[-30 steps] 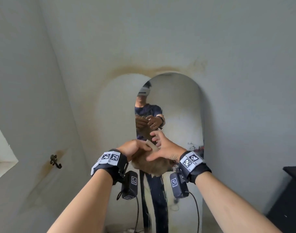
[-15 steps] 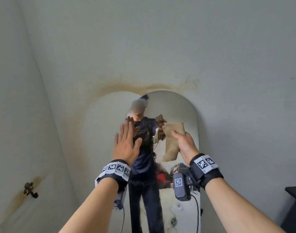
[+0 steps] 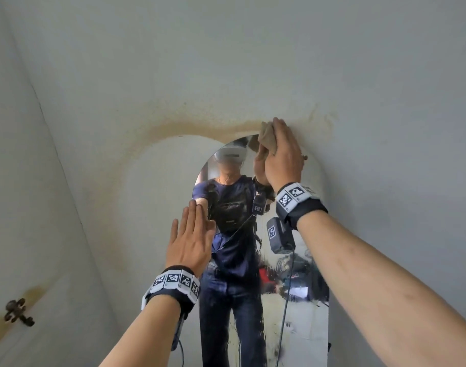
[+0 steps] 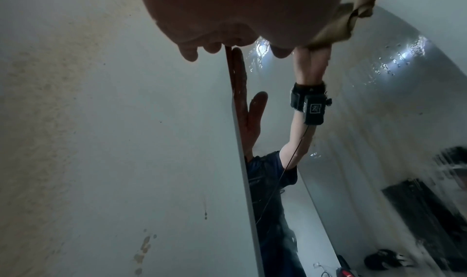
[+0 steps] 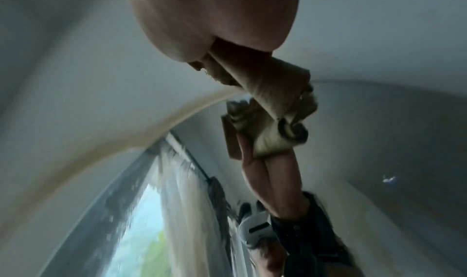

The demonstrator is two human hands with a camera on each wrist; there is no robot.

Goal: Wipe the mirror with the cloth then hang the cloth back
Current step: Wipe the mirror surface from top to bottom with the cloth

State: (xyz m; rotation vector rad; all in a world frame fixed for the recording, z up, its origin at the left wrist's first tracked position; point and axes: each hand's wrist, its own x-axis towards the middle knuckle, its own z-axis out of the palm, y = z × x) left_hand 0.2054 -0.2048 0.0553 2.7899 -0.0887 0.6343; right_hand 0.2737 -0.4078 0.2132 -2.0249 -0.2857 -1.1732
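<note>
An arched mirror point(image 3: 300, 313) hangs on a white wall, wet streaks low on its glass. My right hand point(image 3: 282, 154) holds a bunched tan cloth point(image 3: 267, 136) against the mirror's top edge, where glass meets stained wall. In the right wrist view the cloth point(image 5: 272, 93) hangs rolled below my palm point(image 5: 215, 17) and touches its own reflection. My left hand point(image 3: 192, 239) lies flat with straight fingers on the mirror's left edge at mid height and holds nothing. In the left wrist view its fingertips point(image 4: 188, 51) meet the mirror point(image 4: 379, 101) rim.
A dark metal wall hook point(image 3: 17, 312) sits low on the left wall, over a brown stain. A brown stain point(image 3: 186, 125) arcs over the mirror's top. The mirror reflects a person and clutter on the floor behind.
The hands parted from the cloth bundle. My right hand rose with the cloth from the mirror's middle to its top edge. The left hand opened flat onto the mirror's left edge.
</note>
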